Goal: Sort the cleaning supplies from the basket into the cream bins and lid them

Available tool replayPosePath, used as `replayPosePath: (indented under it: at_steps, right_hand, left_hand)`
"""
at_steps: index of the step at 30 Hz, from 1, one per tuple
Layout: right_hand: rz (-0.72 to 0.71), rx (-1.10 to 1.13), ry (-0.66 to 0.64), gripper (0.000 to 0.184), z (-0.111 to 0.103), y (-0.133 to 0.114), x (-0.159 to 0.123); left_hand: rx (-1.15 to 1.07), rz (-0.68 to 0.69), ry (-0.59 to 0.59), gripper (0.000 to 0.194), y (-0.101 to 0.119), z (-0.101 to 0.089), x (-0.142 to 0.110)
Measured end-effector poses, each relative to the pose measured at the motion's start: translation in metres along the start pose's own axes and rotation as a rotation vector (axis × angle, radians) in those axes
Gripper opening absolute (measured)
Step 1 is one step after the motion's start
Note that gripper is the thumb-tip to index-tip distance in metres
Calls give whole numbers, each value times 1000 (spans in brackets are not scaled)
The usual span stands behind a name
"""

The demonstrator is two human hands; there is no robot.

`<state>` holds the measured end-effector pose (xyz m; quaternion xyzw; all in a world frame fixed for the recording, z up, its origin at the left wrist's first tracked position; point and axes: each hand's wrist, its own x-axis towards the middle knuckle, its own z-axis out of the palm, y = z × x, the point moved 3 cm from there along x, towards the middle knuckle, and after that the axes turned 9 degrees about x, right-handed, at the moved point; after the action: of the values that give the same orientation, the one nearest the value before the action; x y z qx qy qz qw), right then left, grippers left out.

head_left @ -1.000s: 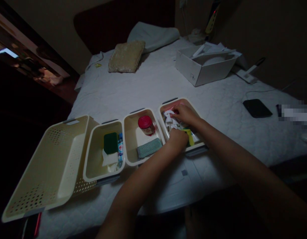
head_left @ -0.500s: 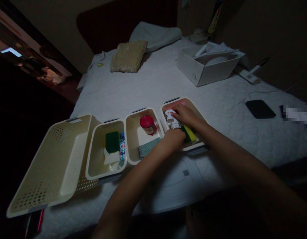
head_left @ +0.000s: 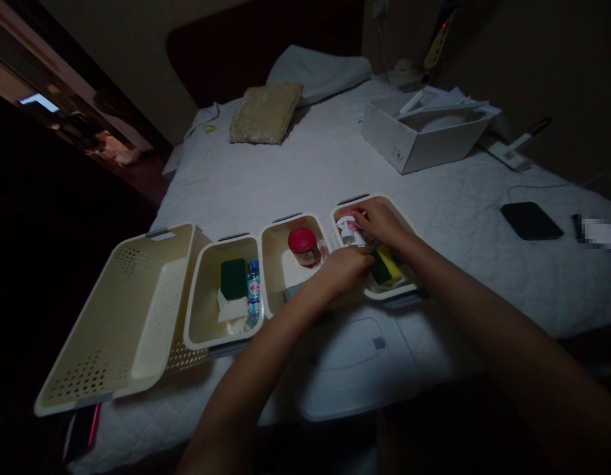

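Observation:
Both hands are inside the rightmost cream bin [head_left: 355,198]. My right hand [head_left: 377,221] is closed, its fingertips on a white item [head_left: 347,227] with some pink by it; its exact kind is too dim to tell. My left hand [head_left: 349,265] is curled at the bin's near left side, just below that item; whatever its fingers hold is hidden. A yellow-and-green sponge [head_left: 387,265] lies in the same bin, close to both hands. In the middle bin [head_left: 273,241] stand a red-lidded jar [head_left: 304,247] and a grey-green cloth [head_left: 291,290], partly covered by my left forearm.
The left bin [head_left: 199,290] holds a green pad [head_left: 233,278], a blue-capped bottle [head_left: 254,290] and white packets. A large perforated basket [head_left: 117,310] stands far left. A clear lid [head_left: 355,376] lies in front. Behind are a white box [head_left: 419,148], a cushion [head_left: 266,112] and a black flat object [head_left: 532,221].
The view has shifted, so the bins sit slightly further right. The white item has turned or shifted under my right fingers, and my left hand has moved slightly up towards it.

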<state>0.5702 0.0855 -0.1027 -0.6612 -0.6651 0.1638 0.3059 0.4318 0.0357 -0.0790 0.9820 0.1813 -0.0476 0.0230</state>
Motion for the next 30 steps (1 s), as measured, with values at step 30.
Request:
replayPosePath:
  at_steps: [30]
  right_hand:
    - [-286,-379,-216,37,20,-166,-107]
  left_hand:
    - [329,-282,97,36,-19,-44,-174]
